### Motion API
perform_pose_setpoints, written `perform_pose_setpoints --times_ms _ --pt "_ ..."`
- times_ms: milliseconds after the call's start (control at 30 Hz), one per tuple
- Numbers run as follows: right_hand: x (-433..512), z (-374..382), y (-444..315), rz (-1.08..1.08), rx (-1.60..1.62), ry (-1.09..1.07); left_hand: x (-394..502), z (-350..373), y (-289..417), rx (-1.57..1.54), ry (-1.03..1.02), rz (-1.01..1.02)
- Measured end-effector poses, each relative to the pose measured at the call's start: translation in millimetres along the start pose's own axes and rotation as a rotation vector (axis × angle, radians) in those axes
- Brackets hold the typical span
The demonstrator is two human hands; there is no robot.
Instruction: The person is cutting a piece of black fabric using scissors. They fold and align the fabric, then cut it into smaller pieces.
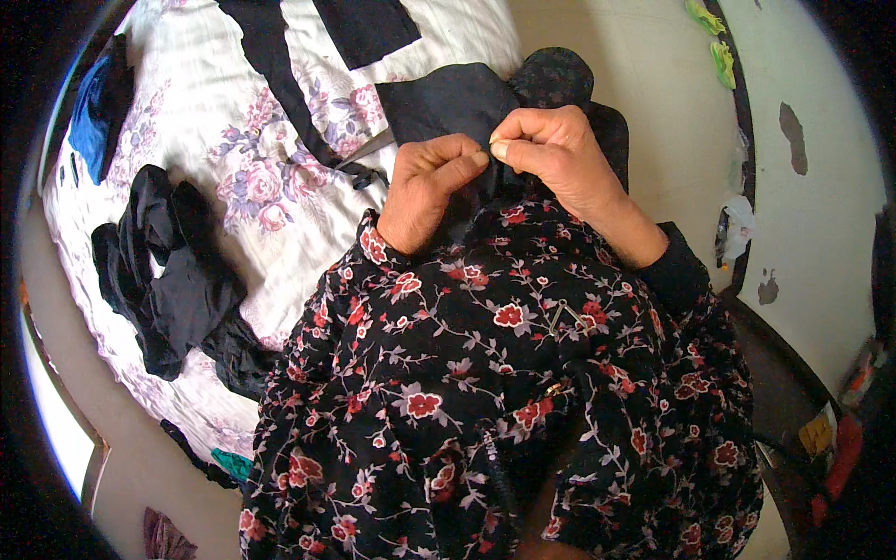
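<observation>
My left hand (pixel 430 185) and my right hand (pixel 560 157) are raised close together over my lap, thumb and forefinger pinched on each. The fingertips almost meet; anything held between them is too small to make out. Beneath them, a piece of black fabric (pixel 448 98) lies over my lap. To the left of my left hand, the pointed metal blades of what look like scissors (pixel 367 148) stick out from under that fabric, beside a long black cloth strip (pixel 280 70) on the bed.
A floral bedsheet (pixel 189 126) carries a crumpled black garment (pixel 175 280), a black fabric piece (pixel 367 28) and blue cloth (pixel 91 119). Green cloth (pixel 231 463) lies at its lower edge. A clear plastic bag (pixel 738 227) is at the right by the wall.
</observation>
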State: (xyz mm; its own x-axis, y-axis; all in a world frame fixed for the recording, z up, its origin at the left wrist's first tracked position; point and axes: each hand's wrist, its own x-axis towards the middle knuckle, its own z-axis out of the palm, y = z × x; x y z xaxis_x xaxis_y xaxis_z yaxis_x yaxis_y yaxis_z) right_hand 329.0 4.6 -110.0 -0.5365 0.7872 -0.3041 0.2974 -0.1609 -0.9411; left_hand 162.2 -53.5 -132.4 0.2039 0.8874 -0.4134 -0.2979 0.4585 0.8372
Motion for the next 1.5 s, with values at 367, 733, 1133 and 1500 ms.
perform_pose_setpoints --times_ms 367,733,1133,1500 --pt "3.8 4.4 -2.7 -0.284 -0.511 -0.019 6.3 -9.3 4.1 0.279 -0.171 0.046" --pt "-7.8 13.5 2.2 -0.571 -0.722 0.073 -2.1 2.5 -2.2 0.507 -0.069 0.207" --pt "-24.1 21.4 12.8 -0.16 -0.156 0.188 -19.0 17.9 -10.8 0.384 0.054 0.243" --pt "-14.9 8.6 -5.0 -0.133 -0.096 0.131 -9.2 4.1 6.3 0.25 -0.025 0.137"
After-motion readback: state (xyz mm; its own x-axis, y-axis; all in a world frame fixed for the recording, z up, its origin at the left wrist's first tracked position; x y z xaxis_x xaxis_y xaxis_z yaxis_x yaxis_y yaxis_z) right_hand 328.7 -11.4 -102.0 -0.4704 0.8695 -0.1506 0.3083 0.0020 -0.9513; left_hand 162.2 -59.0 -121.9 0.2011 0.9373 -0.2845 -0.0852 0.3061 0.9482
